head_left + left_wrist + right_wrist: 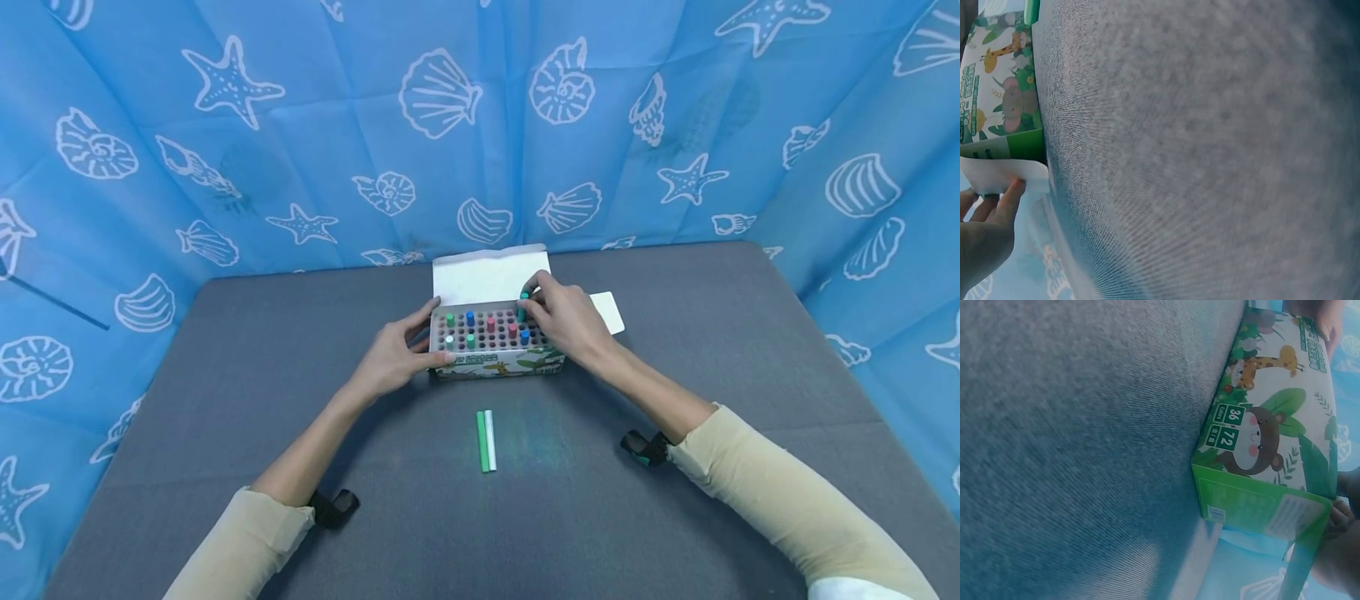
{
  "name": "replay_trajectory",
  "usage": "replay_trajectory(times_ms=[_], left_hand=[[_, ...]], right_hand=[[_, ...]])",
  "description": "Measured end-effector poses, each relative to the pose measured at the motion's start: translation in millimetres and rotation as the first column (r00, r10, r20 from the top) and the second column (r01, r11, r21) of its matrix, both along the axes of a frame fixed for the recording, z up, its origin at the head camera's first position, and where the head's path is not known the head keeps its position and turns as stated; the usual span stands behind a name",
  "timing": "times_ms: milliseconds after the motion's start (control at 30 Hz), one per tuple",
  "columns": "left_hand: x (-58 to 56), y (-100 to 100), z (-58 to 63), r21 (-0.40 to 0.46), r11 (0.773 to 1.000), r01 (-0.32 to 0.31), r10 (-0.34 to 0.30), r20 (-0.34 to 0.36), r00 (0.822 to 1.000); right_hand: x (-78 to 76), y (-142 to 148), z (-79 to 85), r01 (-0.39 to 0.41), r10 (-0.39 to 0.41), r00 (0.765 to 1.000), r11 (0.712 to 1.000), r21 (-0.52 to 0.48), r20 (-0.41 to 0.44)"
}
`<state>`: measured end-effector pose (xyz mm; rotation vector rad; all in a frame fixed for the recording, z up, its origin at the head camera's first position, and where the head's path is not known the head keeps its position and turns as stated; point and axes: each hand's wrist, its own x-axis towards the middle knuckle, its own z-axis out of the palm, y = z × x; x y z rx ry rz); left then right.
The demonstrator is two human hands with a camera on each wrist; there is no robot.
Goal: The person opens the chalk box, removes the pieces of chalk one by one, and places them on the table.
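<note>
A cardboard box (495,364) printed with cartoon animals has its white lid (491,279) raised at the back. Inside it a tray of round holes (501,340) holds several coloured crayon-like sticks, blue, red, green and white. My left hand (393,354) grips the box's left end, thumb at the front corner and fingertips at the back corner. In the left wrist view its fingers touch a white side flap (1000,174). Over the tray's right rear, my right hand (566,317) pinches an upright teal crayon-like stick (522,308) between thumb and index finger.
Two slim sticks, one green (482,442) and one whitish (491,440), lie side by side on the grey table in front of the box. Another white flap (607,312) sticks out at the box's right. A blue seashell curtain (480,150) hangs behind.
</note>
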<state>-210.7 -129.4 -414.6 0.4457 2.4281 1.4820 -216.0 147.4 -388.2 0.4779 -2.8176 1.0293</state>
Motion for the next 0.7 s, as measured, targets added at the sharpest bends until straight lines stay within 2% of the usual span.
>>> replay_trajectory(times_ms=[200,467,567,700], left_hand=[[0.7,-0.5,0.5,-0.004,1.000,-0.001,0.001,0.005,1.000],[-0.8,-0.4,0.1,-0.016,1.000,-0.001,0.001,0.004,1.000],[-0.6,-0.7,-0.3,-0.015,1.000,-0.003,0.003,0.006,1.000],[-0.4,-1.4,-0.3,-0.007,1.000,-0.007,0.007,0.010,1.000]], right_hand=[[2.1,-0.7,-2.6,-0.001,-0.002,0.999,0.997,-0.075,-0.047],[-1.3,4.0,-3.1,-0.039,0.014,0.993,0.976,-0.215,-0.119],[-2.1,4.4,-1.7,-0.050,0.014,0.991,0.960,-0.277,-0.132],[-1.5,2.5,2.6,-0.091,0.040,0.989,0.922,-0.375,-0.143]])
